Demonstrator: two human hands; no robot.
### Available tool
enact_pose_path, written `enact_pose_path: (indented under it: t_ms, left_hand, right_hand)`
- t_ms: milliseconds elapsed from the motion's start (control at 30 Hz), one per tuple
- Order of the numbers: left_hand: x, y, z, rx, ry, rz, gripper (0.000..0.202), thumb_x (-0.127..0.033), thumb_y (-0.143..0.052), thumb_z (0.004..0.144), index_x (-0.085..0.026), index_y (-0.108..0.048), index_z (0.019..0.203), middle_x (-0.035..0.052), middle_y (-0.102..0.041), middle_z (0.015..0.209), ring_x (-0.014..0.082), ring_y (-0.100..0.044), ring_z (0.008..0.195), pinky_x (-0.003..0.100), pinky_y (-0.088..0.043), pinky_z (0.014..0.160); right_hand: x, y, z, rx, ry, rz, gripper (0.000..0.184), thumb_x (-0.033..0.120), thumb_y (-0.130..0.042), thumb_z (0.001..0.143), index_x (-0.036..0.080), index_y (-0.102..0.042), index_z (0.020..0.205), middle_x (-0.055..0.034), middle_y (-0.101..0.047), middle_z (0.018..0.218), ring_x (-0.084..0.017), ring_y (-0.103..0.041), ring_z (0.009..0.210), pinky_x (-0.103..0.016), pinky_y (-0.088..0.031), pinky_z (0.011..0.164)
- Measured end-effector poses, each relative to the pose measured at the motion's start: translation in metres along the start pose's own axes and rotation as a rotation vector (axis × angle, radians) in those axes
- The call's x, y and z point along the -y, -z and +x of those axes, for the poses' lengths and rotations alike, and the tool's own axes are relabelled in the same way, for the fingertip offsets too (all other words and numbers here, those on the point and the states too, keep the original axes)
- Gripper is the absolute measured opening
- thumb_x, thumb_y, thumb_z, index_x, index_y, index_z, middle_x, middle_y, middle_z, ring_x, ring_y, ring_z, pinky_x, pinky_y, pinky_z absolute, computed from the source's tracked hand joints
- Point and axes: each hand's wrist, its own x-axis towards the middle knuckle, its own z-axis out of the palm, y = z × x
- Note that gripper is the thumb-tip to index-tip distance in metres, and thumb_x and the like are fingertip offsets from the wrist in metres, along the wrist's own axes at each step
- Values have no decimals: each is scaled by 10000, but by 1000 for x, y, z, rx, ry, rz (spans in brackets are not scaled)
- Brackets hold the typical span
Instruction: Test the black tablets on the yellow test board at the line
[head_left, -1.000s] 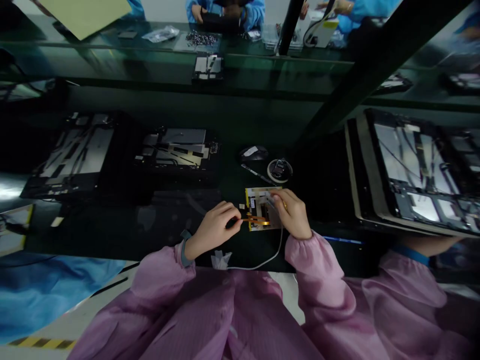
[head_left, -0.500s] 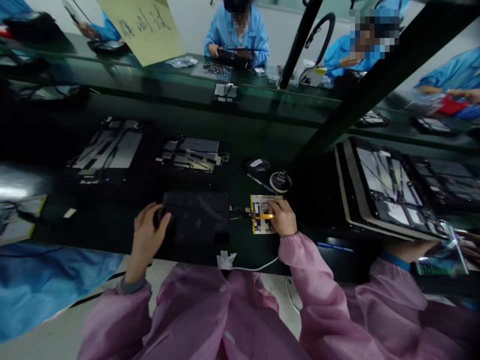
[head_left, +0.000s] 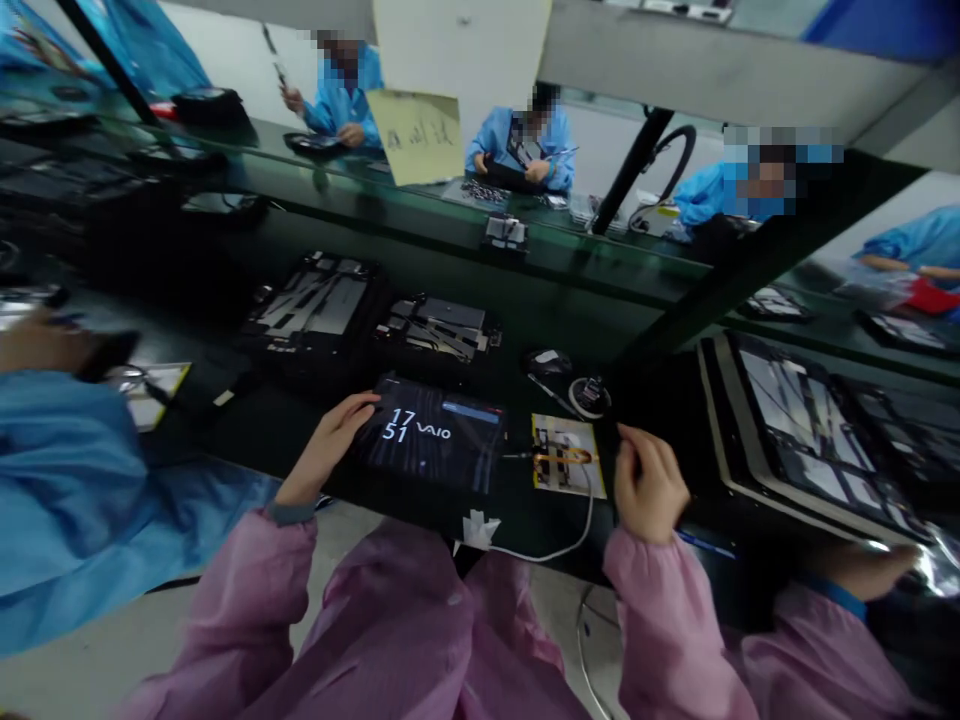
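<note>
A tablet screen (head_left: 442,455) lies lit on the dark bench in front of me, showing 17 51 and the word VAIO. My left hand (head_left: 334,435) grips its left edge near the far corner, with the thumb mostly hidden. To the right of the screen is a yellow-edged circuit board (head_left: 551,455) with an orange flex cable (head_left: 574,456) across it. A white cable (head_left: 555,552) runs from the bench edge up to the board. My right hand (head_left: 651,485) is just right of the board, apart from it, fingers curled in; whatever they may hold is hidden.
Opened tablets (head_left: 319,305) and another opened unit (head_left: 442,325) lie behind the screen. A stack of opened tablets (head_left: 795,410) stands at right. A round container (head_left: 590,396) and a blue pen (head_left: 705,545) are near my right hand. A co-worker's blue sleeve (head_left: 67,480) reaches in at left.
The screen has gone from dark to lit. My right hand has left the circuit board and moved right. My left hand now lies on the screen's edge. The camera view has shifted.
</note>
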Motion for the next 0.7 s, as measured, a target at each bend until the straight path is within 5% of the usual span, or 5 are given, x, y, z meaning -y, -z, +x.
enact_pose_path:
  t_ms: [67, 133, 267, 433, 700]
  left_hand:
    - [-4, -1, 3, -8, -19, -77, 335, -434, -611, 808, -211, -674, 1049, 55, -645, 1208, 244, -525, 1197, 315, -372, 1034]
    - [-3, -3, 9, -18, 14, -202, 345, -392, -627, 807, -228, -651, 1109, 53, -636, 1228, 217, -535, 1181, 291, -397, 992]
    - [5, -13, 28, -22, 227, -545, 391, -321, -686, 757, -184, -648, 1121, 79, -687, 1107, 183, -628, 987, 262, -465, 850]
    - [16, -22, 37, 41, 348, -639, 392, -329, -761, 699, -117, -696, 1022, 91, -723, 938, 196, -662, 835, 277, -503, 752]
    - [30, -18, 34, 41, 268, -758, 379, -337, -778, 701, -164, -718, 1032, 67, -734, 991, 225, -664, 949, 310, -504, 867]
  right_hand:
    - [39, 16, -7, -21, 112, 63, 356, 134, -499, 873, 216, -616, 1200, -119, -650, 1025, -261, -627, 956, -414, -528, 810]
    - [79, 13, -22, 168, 321, 225, 445, 96, -497, 852, 240, -574, 1266, -104, -660, 990, -252, -634, 939, -393, -546, 760]
    - [126, -38, -51, 467, 483, 299, 371, 228, -528, 883, 206, -595, 1248, -128, -612, 1218, -292, -542, 1185, -459, -519, 911]
    - [123, -86, -40, 424, 361, 150, 358, 322, -537, 913, 191, -599, 1239, -152, -523, 1348, -339, -412, 1312, -547, -429, 999]
    - [122, -66, -33, 374, 224, 209, 423, 208, -485, 926, 238, -490, 1348, -138, -492, 1340, -319, -418, 1301, -560, -424, 1016]
